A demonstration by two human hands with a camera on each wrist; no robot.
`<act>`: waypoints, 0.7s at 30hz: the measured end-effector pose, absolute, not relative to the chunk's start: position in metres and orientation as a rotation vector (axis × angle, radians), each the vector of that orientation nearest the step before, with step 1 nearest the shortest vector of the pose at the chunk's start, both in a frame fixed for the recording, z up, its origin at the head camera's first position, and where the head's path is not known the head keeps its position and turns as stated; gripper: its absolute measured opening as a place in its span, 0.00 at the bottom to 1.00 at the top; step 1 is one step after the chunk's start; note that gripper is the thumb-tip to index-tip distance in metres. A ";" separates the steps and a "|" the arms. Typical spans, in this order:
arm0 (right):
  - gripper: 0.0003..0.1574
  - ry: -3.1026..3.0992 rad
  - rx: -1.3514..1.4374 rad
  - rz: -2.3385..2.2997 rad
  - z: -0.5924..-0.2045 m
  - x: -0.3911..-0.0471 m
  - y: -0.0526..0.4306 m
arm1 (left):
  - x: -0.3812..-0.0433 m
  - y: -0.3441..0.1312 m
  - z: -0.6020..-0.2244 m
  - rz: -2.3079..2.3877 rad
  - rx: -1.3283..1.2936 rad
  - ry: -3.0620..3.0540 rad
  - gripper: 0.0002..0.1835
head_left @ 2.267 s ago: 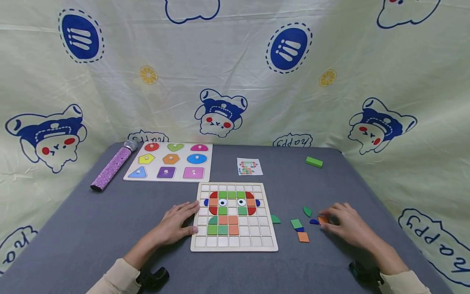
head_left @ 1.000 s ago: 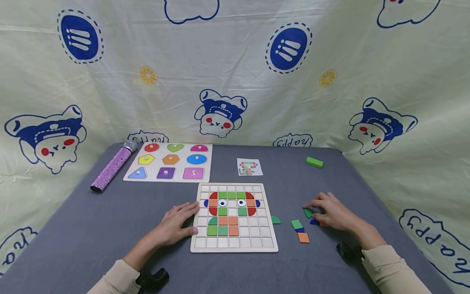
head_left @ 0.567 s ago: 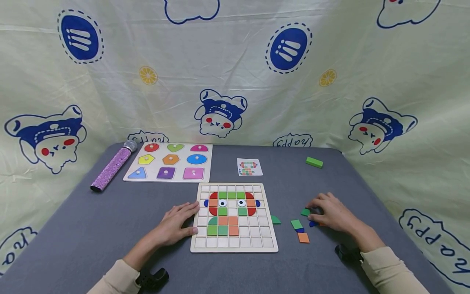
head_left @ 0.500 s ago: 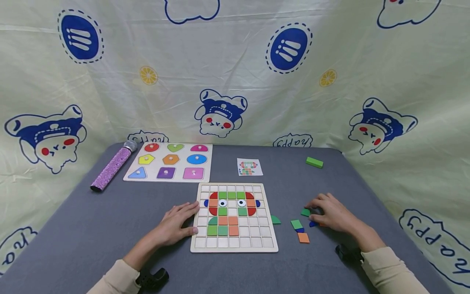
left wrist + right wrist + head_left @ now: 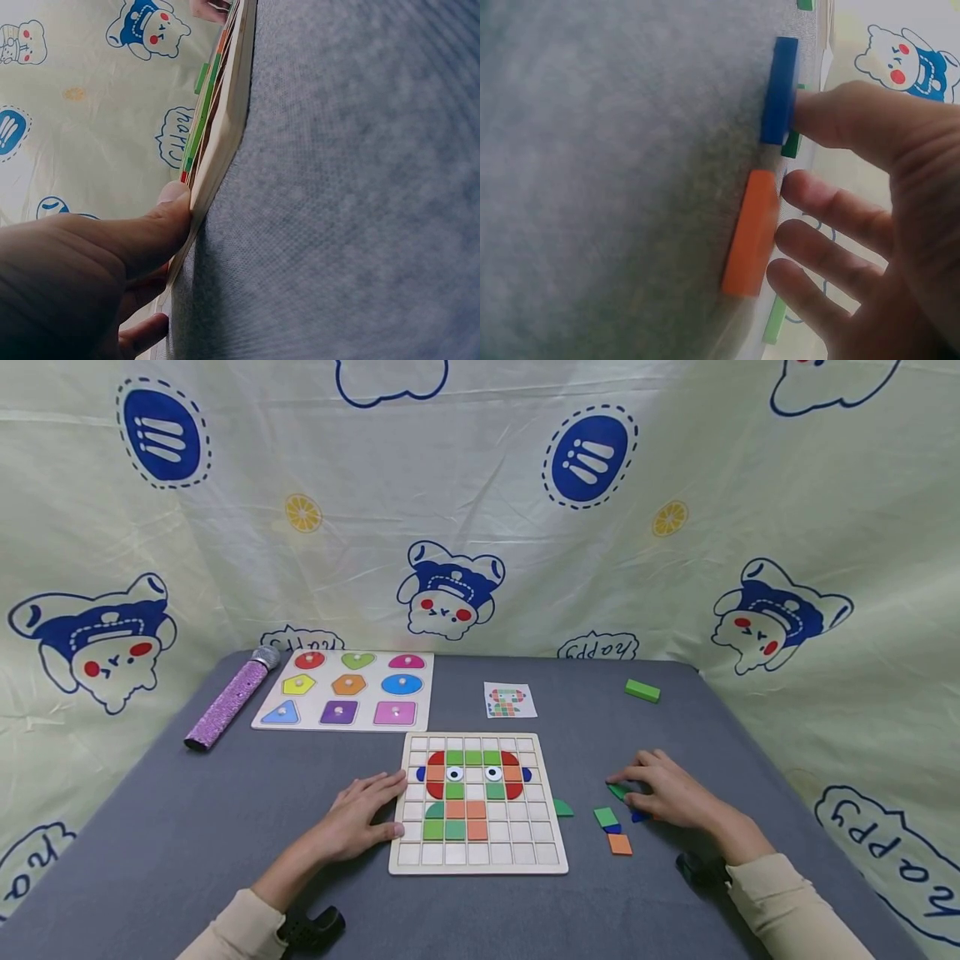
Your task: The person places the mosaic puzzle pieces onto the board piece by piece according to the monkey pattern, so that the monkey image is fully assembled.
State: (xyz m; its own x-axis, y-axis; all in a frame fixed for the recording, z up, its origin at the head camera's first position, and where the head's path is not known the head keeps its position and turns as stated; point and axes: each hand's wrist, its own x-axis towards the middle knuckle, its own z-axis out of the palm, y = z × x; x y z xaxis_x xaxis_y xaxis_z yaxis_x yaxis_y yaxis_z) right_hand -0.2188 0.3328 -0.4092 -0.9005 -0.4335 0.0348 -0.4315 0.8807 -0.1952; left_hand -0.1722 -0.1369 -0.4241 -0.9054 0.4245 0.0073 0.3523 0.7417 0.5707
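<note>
My left hand (image 5: 358, 817) rests against the left edge of the white grid board (image 5: 517, 856), its fingers extended. In the left wrist view the thumb (image 5: 154, 229) lies along that edge. Flat coloured tiles on the board make a figure with two eye tiles (image 5: 454, 773). To the right of the board, my right hand (image 5: 671, 789) pinches a green curved tile (image 5: 618, 791) between thumb and index finger. Under this hand lie a blue tile (image 5: 781, 90) and an orange tile (image 5: 751, 232), both partly hidden in the head view. The other fingers are loosely bent beside the orange tile.
Beside the board lie a green half-round tile (image 5: 563, 808), a green tile (image 5: 606, 817), a blue tile (image 5: 612, 830) and an orange tile (image 5: 620, 844). Farther back are a picture card (image 5: 511, 701), a green block (image 5: 642, 691), a shape puzzle (image 5: 367, 710) and a glittery microphone (image 5: 232, 700).
My right hand has left the orange tile, moved left to the green curved tile, turned it and shifted it slightly left. The left hand has stayed at the board's edge.
</note>
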 end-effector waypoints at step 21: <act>0.11 3.124 -0.861 -0.402 -0.400 -0.199 0.282 | -0.171 -0.138 -0.424 0.879 0.655 2.820 0.36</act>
